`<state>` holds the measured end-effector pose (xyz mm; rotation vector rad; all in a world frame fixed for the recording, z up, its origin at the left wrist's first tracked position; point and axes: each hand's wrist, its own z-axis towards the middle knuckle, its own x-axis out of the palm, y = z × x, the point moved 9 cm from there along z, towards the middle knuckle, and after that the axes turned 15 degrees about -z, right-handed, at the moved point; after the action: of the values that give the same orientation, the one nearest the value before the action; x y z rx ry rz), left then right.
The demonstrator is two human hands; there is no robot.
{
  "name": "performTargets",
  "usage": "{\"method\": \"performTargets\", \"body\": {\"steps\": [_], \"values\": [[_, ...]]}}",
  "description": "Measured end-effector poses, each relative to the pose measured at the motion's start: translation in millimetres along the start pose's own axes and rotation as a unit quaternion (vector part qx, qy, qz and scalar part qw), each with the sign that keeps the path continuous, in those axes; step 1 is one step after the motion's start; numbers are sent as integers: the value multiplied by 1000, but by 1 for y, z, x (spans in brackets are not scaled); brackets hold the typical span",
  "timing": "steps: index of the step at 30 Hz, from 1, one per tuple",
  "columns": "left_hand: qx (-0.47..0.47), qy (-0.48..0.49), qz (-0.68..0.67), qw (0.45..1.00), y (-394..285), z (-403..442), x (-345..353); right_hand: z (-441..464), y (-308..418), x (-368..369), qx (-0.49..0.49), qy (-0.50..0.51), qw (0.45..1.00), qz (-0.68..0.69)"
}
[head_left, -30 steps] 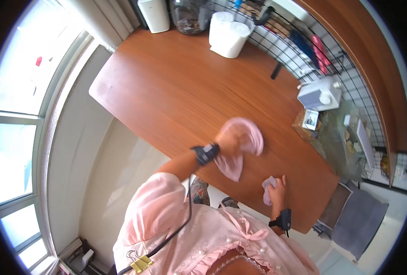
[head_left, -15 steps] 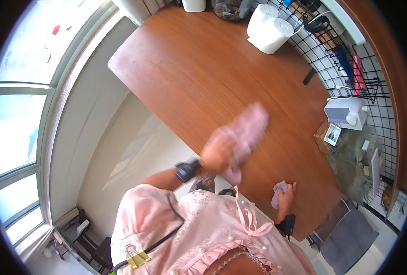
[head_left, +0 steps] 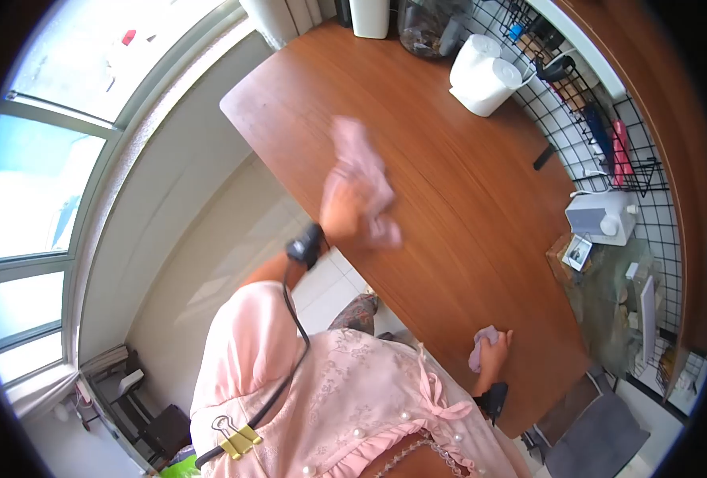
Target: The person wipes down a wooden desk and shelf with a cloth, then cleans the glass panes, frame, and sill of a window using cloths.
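A pink cloth [head_left: 361, 163] lies bunched under and ahead of my left hand [head_left: 344, 211], which grips it against the brown wooden table [head_left: 441, 231] near the table's left edge. Motion blurs that hand and the cloth somewhat. My right hand [head_left: 493, 350] rests at the near right part of the table, its fingers closed on a small lilac cloth [head_left: 481, 348]. Each wrist wears a black device, and a dark cable runs from the left one along the sleeve.
At the table's far side stand a white twin-cylinder container [head_left: 485, 76], a clear bin [head_left: 429, 32] and a white box [head_left: 369, 17]. A black wire rack [head_left: 600, 103], a white device with a knob [head_left: 600, 217] and a small photo [head_left: 578, 253] line the right. A grey chair [head_left: 596, 434] stands at lower right.
My left hand has swept the pink cloth away from me and leftward over the table. The right hand keeps its place on the table with its cloth. The view has shifted slightly.
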<state>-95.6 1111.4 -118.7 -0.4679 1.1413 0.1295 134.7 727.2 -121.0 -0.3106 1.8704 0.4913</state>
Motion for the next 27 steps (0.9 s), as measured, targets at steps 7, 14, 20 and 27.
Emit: {"method": "performTargets", "body": {"steps": [7,14,20,27], "values": [[-43,40,-78,995,25,9,-40,-12,6,-15,-14,28,998,-60],[-471,-121,47,873,167,24,-73,-6,17,-15,-19,5,1000,1],[-434,-105,113,887,253,117,-75,-7,0,-8,29,-19,999,4],[91,31,-122,988,17,160,33,-1,-6,4,56,-65,996,-21]]}}
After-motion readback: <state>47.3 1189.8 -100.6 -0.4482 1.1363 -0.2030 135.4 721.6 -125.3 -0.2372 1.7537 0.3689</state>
